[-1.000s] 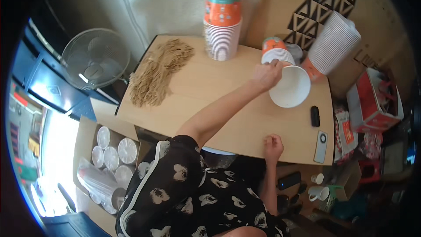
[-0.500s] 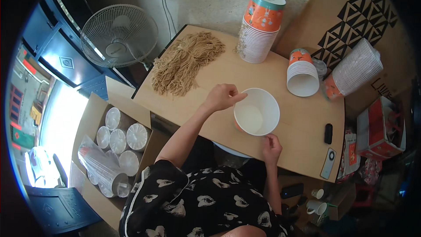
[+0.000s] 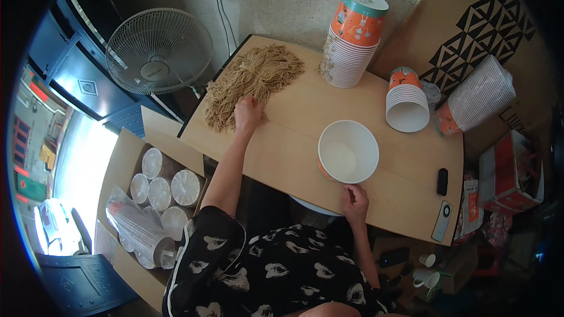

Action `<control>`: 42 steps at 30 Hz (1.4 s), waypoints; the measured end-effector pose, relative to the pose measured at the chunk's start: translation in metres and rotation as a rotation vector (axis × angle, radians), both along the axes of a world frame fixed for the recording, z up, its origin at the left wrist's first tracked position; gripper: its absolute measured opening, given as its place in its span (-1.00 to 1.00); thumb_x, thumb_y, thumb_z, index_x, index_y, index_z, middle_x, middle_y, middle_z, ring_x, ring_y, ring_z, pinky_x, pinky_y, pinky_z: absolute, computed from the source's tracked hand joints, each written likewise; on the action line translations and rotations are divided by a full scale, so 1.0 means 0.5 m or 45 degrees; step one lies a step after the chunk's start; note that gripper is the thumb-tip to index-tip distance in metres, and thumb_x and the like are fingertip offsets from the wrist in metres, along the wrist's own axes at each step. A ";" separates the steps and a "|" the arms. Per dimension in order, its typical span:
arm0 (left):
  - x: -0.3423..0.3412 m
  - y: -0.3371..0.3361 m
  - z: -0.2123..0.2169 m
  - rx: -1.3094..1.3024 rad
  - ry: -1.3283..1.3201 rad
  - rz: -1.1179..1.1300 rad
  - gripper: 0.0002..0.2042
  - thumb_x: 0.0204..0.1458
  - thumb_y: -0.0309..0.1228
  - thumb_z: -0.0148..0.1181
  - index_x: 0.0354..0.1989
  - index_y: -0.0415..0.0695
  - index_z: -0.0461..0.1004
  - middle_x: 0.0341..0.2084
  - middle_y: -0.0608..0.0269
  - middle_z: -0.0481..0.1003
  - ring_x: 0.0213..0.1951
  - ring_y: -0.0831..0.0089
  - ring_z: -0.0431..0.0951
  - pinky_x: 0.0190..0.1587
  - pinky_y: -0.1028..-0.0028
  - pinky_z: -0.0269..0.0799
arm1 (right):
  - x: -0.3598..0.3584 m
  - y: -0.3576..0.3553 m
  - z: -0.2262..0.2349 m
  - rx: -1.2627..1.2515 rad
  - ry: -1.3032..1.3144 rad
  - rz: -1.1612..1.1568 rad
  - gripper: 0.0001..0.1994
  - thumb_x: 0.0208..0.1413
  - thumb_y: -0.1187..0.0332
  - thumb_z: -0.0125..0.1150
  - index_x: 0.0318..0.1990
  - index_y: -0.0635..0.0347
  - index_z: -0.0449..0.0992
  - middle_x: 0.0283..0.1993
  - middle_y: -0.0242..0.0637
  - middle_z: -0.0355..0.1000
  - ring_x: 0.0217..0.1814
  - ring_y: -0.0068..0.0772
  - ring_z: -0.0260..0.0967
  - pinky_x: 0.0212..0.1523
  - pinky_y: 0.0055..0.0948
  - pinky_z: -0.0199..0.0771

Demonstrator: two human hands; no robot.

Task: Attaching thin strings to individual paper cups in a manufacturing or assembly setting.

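White tub [image 3: 348,151] | near front table edge [image 3: 294,189] | open gap to tan strands [image 3: 254,76]

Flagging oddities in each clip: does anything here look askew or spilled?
Mildly odd: the short tub stack at the picture's right lies on its side, unlike the upright tall tub stack. No spill shows.

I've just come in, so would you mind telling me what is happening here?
A person's left hand is at the near edge of a heap of tan, stringy strands. Their right hand is at the near side of an upright, round paper tub with a white inside, on the brown table. A tall stack of orange paper tubs stands farther back.
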State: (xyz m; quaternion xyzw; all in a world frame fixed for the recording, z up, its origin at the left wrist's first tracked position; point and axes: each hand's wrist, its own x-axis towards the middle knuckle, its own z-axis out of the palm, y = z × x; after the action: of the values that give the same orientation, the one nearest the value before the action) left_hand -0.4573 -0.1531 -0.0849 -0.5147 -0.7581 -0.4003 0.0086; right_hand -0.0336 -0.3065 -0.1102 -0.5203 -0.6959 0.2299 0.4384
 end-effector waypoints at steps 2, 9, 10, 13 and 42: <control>-0.007 0.009 -0.007 -0.133 -0.025 0.052 -0.79 -0.02 -0.32 0.38 -0.35 -0.23 0.62 -0.40 0.03 0.59 -0.31 0.10 0.63 -0.21 0.19 0.56 | -0.001 -0.002 0.002 -0.018 0.020 0.029 -0.87 0.09 0.53 0.28 -0.20 0.20 0.60 -0.26 -0.23 0.56 -0.23 -0.17 0.46 -0.12 -0.28 0.42; 0.037 -0.058 0.017 0.118 0.067 -0.059 -0.83 -0.02 -0.40 0.38 -0.39 -0.26 0.59 -0.42 0.05 0.58 -0.36 0.15 0.63 -0.26 0.24 0.56 | 0.002 -0.010 0.007 0.018 0.030 0.031 -0.86 0.07 0.55 0.28 -0.20 0.21 0.60 -0.29 -0.22 0.53 -0.30 -0.16 0.43 -0.14 -0.27 0.41; 0.063 -0.079 0.027 0.141 0.030 -0.162 -0.87 -0.02 -0.45 0.36 -0.41 -0.25 0.55 -0.44 0.06 0.56 -0.38 0.16 0.63 -0.30 0.24 0.55 | 0.005 -0.010 -0.004 -0.029 0.014 0.036 -0.88 0.11 0.53 0.27 -0.19 0.22 0.60 -0.28 -0.24 0.54 -0.27 -0.24 0.46 -0.13 -0.32 0.42; 0.147 -0.168 0.036 0.175 -0.095 -0.455 -0.89 0.05 -0.52 0.31 -0.40 -0.25 0.49 -0.52 0.09 0.56 -0.50 0.25 0.64 -0.45 0.34 0.53 | -0.012 -0.031 0.009 -0.266 0.248 0.156 -0.88 0.20 0.51 0.23 -0.13 0.24 0.59 -0.23 -0.27 0.57 -0.17 -0.40 0.50 -0.09 -0.42 0.45; 0.364 -0.503 -0.048 -0.806 0.044 -1.342 -0.86 0.14 -0.24 0.24 -0.31 0.01 0.65 -0.41 0.16 0.61 -0.28 0.05 0.64 -0.26 0.14 0.59 | 0.070 -0.066 0.222 -0.457 1.280 -0.002 -0.76 0.45 0.29 0.01 -0.16 0.28 0.50 -0.59 -0.59 0.12 -0.62 -0.76 -0.07 -0.60 -0.63 -0.08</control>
State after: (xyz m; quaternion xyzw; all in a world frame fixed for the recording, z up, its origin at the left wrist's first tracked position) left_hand -0.2755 -0.4047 -0.1089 -0.8042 -0.4836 -0.0979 -0.3314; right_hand 0.0017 -0.3393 0.0006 -0.4133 -0.3495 0.5658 0.6221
